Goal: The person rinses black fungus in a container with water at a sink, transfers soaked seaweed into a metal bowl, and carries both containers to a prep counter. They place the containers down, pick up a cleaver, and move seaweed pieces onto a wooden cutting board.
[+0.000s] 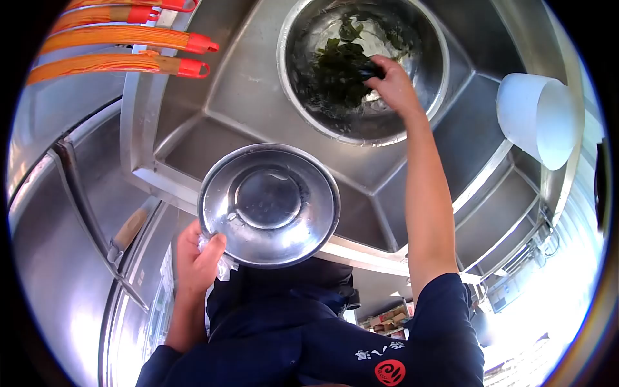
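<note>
All visible greens (338, 76) lay in the one-o'clock basin (317, 115), right hand (394, 88) pinching some, left hand (198, 259) clamped on a greens-free bowl (267, 198).

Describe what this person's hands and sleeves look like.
The left hand and right hand are bare, no gloves or watch visible. The left sleeve and right sleeve are short and navy; the shirt bears white characters and a round red mark.

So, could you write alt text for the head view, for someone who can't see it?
A person's right hand grasps dark green leaves in a large metal bowl inside a steel sink, while the left hand grips a smaller metal bowl near the sink's edge. Red-ended orange handles show upper left.
</note>
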`<state>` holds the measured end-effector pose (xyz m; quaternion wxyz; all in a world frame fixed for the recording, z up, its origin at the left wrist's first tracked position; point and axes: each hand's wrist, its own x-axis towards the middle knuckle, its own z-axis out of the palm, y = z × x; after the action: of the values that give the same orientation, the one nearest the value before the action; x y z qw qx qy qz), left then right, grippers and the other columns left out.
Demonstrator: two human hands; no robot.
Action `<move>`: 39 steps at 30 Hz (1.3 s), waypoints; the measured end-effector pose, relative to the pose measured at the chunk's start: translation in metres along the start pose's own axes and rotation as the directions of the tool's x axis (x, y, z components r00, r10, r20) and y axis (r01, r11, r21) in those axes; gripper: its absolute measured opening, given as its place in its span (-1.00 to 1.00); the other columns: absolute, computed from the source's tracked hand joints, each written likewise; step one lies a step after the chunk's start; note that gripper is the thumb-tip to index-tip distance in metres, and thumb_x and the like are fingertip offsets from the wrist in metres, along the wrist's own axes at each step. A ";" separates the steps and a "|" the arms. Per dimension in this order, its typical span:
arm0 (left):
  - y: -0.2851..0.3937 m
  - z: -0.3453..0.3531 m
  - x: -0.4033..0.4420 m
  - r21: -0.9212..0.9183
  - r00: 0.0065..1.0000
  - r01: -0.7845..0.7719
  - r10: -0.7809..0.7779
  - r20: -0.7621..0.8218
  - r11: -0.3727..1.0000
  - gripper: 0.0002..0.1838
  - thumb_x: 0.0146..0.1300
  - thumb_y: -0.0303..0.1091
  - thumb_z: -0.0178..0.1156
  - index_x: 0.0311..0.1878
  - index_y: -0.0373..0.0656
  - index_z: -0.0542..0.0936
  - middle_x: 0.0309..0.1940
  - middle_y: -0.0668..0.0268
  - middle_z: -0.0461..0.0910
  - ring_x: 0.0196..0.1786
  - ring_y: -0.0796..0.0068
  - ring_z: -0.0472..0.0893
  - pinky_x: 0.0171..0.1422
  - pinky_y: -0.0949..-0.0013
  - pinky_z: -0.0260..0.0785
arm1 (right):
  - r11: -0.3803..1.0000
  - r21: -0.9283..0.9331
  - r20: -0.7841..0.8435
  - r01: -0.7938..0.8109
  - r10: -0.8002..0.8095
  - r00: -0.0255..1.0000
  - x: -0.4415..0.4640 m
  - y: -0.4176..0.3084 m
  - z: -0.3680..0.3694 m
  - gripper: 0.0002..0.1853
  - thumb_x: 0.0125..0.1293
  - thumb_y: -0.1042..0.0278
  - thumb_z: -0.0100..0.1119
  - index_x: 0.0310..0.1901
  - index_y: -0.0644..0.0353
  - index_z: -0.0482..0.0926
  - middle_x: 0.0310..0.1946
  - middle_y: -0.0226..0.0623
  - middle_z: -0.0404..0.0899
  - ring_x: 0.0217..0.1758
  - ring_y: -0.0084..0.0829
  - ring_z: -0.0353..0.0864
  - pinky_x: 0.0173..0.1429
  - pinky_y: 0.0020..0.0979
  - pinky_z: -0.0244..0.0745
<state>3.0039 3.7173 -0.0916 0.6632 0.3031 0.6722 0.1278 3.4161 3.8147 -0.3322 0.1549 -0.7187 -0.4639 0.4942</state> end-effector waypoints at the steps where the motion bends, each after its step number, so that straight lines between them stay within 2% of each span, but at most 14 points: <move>1: -0.001 0.001 0.000 -0.021 1.000 0.010 -0.010 -0.005 1.000 -0.81 0.32 -0.51 0.14 -0.04 -0.29 0.64 -0.31 0.51 0.58 -0.29 0.78 0.43 -0.17 0.59 0.23 | 0.978 -0.204 0.008 -0.035 0.037 0.999 0.001 -0.006 -0.014 -0.27 0.10 0.30 0.51 0.34 0.20 0.48 0.38 0.05 0.42 0.43 -0.07 0.42 0.44 -0.24 0.37; 2: -0.003 0.000 -0.001 -0.023 1.000 0.011 -0.011 -0.002 1.000 -0.81 0.32 -0.51 0.14 -0.04 -0.29 0.64 -0.31 0.51 0.58 -0.29 0.78 0.43 -0.17 0.59 0.23 | 0.978 -0.207 0.007 -0.037 0.040 0.999 0.005 -0.005 -0.013 -0.27 0.10 0.30 0.51 0.34 0.20 0.48 0.38 0.05 0.42 0.43 -0.07 0.42 0.44 -0.24 0.37; 4: -0.010 -0.001 0.000 -0.011 1.000 0.006 -0.006 0.022 1.000 -0.81 0.33 -0.55 0.12 -0.06 -0.31 0.65 -0.31 0.51 0.60 -0.29 0.78 0.46 -0.18 0.57 0.28 | 0.885 -0.465 -0.379 -0.013 -0.185 0.907 0.028 0.003 -0.004 -0.09 0.04 0.18 0.58 0.44 0.12 0.34 0.50 0.15 0.19 0.52 0.09 0.25 0.50 -0.10 0.32; 7: -0.008 -0.004 -0.002 -0.071 0.997 0.024 -0.018 0.076 0.997 -0.80 0.33 -0.53 0.12 -0.05 -0.31 0.65 -0.31 0.51 0.59 -0.28 0.78 0.45 -0.17 0.57 0.28 | 0.883 -0.462 -0.270 -0.084 -0.050 0.961 0.057 -0.005 0.015 0.10 -0.05 -0.03 0.64 0.51 0.04 0.23 0.54 0.23 0.05 0.58 0.25 0.09 0.54 -0.08 0.24; 9: -0.006 -0.001 0.002 -0.029 0.999 0.008 -0.006 0.044 1.000 -0.80 0.34 -0.53 0.12 -0.04 -0.31 0.65 -0.32 0.52 0.58 -0.29 0.79 0.44 -0.19 0.58 0.27 | 0.776 -0.626 -0.207 -0.075 -0.072 0.976 0.052 -0.012 0.036 0.01 -0.04 0.02 0.64 0.45 0.02 0.29 0.47 0.22 0.17 0.49 0.30 0.22 0.50 -0.07 0.32; 11: -0.004 0.001 0.001 0.011 1.000 0.007 -0.007 0.020 1.000 -0.80 0.35 -0.52 0.12 -0.03 -0.30 0.65 -0.33 0.53 0.57 -0.31 0.81 0.42 -0.20 0.58 0.25 | 0.770 -0.625 -0.024 0.130 -0.185 0.982 0.042 -0.014 0.051 -0.20 0.07 0.19 0.54 0.36 0.04 0.38 0.39 0.14 0.28 0.38 0.28 0.36 0.41 -0.04 0.41; 12: -0.004 0.001 0.003 0.000 1.000 -0.007 0.007 0.014 1.000 -0.80 0.36 -0.51 0.12 -0.03 -0.30 0.65 -0.35 0.55 0.56 -0.32 0.81 0.40 -0.23 0.59 0.23 | 0.743 -0.645 -0.013 0.179 -0.246 0.969 0.042 -0.001 0.063 -0.42 0.12 0.43 0.37 0.23 0.10 0.48 0.26 0.05 0.41 0.28 0.14 0.49 0.31 -0.06 0.48; 13: -0.002 0.002 0.004 -0.012 1.000 -0.022 0.022 0.006 1.000 -0.81 0.36 -0.51 0.12 -0.03 -0.30 0.65 -0.37 0.56 0.54 -0.34 0.82 0.39 -0.25 0.59 0.21 | 0.740 -0.648 -0.013 0.183 -0.251 0.968 0.039 -0.002 0.062 -0.42 0.12 0.43 0.37 0.23 0.10 0.48 0.26 0.05 0.41 0.28 0.14 0.49 0.31 -0.06 0.48; 15: 0.007 0.002 0.005 0.017 1.000 -0.024 0.024 -0.004 1.000 -0.80 0.36 -0.51 0.12 -0.03 -0.30 0.65 -0.38 0.57 0.53 -0.35 0.82 0.38 -0.27 0.59 0.20 | 0.800 -0.569 0.157 0.190 -0.121 0.980 0.027 -0.003 0.054 -0.54 0.16 0.50 0.25 0.15 0.08 0.60 0.17 -0.07 0.54 0.26 0.03 0.53 0.31 -0.12 0.51; 16: 0.011 0.000 0.005 0.050 1.000 -0.022 0.023 -0.007 0.998 -0.80 0.36 -0.51 0.11 -0.03 -0.30 0.65 -0.39 0.57 0.53 -0.36 0.82 0.38 -0.28 0.59 0.18 | 0.870 -0.463 0.035 0.173 -0.177 0.984 0.023 0.005 0.053 -0.53 0.16 0.53 0.22 0.16 0.13 0.62 0.04 -0.04 0.64 0.19 -0.01 0.59 0.31 -0.17 0.49; 22: 0.021 0.003 0.013 0.042 0.997 -0.075 0.075 0.000 0.996 -0.80 0.34 -0.51 0.09 -0.07 -0.31 0.65 -0.42 0.57 0.51 -0.38 0.82 0.35 -0.32 0.57 0.16 | 0.978 -0.147 -0.154 0.146 -0.169 0.974 -0.050 -0.041 -0.019 -0.52 0.13 0.61 0.09 0.15 0.28 0.60 0.07 0.06 0.66 0.16 0.06 0.62 0.27 -0.24 0.50; 27: 0.030 0.010 0.021 0.102 0.990 -0.135 0.139 -0.033 0.986 -0.79 0.30 -0.50 0.08 -0.10 -0.36 0.64 -0.46 0.52 0.52 -0.40 0.79 0.35 -0.33 0.51 0.20 | 0.991 -0.059 -0.464 0.123 -0.136 0.875 -0.123 -0.123 -0.074 -0.48 0.04 0.70 -0.08 0.09 0.39 0.60 -0.06 -0.07 0.71 0.06 -0.30 0.68 0.25 -0.40 0.47; 34: 0.045 0.024 0.046 0.419 0.909 -0.359 0.414 -0.047 0.834 -0.80 0.20 -0.46 0.11 -0.20 -0.41 0.58 -0.33 0.09 0.54 -0.30 0.17 0.54 -0.17 0.24 0.38 | 0.934 0.082 -0.766 0.348 -0.164 0.621 -0.190 -0.180 -0.126 -0.45 0.06 0.83 -0.19 0.13 0.51 0.54 -0.06 -0.13 0.67 0.02 -0.39 0.64 0.25 -0.40 0.49; 39: 0.054 0.055 0.078 0.506 0.826 -0.485 0.563 -0.003 0.714 -0.78 0.19 -0.39 0.15 -0.25 -0.42 0.56 -0.25 -0.05 0.57 -0.17 -0.14 0.57 -0.04 0.02 0.42 | 0.650 0.283 -0.794 0.705 -0.254 0.553 -0.236 -0.226 -0.127 -0.45 0.08 0.85 -0.15 0.16 0.48 0.48 -0.01 0.10 0.61 0.01 -0.12 0.67 0.20 -0.11 0.62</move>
<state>3.0747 3.7922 -0.1294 0.4467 0.6263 0.6181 0.1621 3.3895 3.7693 0.0139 0.6617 -0.5985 -0.3851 0.2357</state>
